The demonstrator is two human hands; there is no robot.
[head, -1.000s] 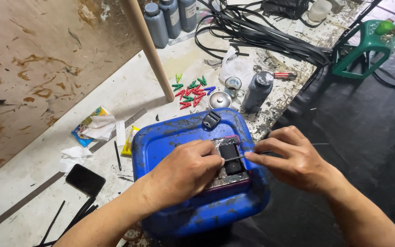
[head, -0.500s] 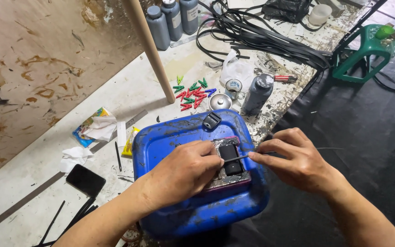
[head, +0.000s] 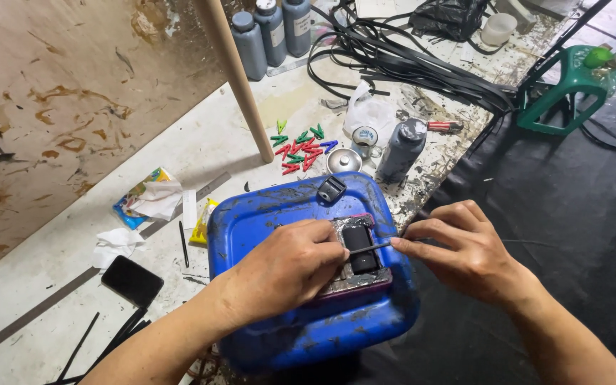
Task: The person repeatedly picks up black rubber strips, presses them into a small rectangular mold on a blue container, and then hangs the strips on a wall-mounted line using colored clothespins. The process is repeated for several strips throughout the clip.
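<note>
Working over an upturned blue plastic jerrycan point(head: 286, 214), a person pinches a thin black strip point(head: 371, 247) between both hands, stretched level across a small black rectangular piece point(head: 360, 249) that lies on a grimy, pink-edged pad point(head: 354, 284) on the can's flat side. Seen from the head camera, the left hand point(head: 283, 271) rests knuckles-up on the pad, thumb and forefinger nipped tight on the strip's near end; the right hand point(head: 465, 249) hangs off the can's edge, thumb and forefinger closed narrowly on the far end, the other fingers curled loose. The strip looks light, narrow and springy, likely to bow or slip if slackened, so the ends, where it is held, seem the sound places to grip it. The black piece beneath looks small, stiff and light, and whether the strip touches it cannot be told. The can, smeared with dark stains, appears a steady rest. Behind it on the spattered white bench point(head: 201, 142) lie scattered red, green and blue clips point(head: 299, 148), a metal lid point(head: 342, 161), a dark grey bottle point(head: 401, 151), a crumpled white bag point(head: 368, 108) and a tangle of black strips point(head: 408, 60). A wooden pole point(head: 240, 85) leans across, a black phone point(head: 132, 281) lies at left, and a green stool point(head: 572, 89) stands at right
</note>
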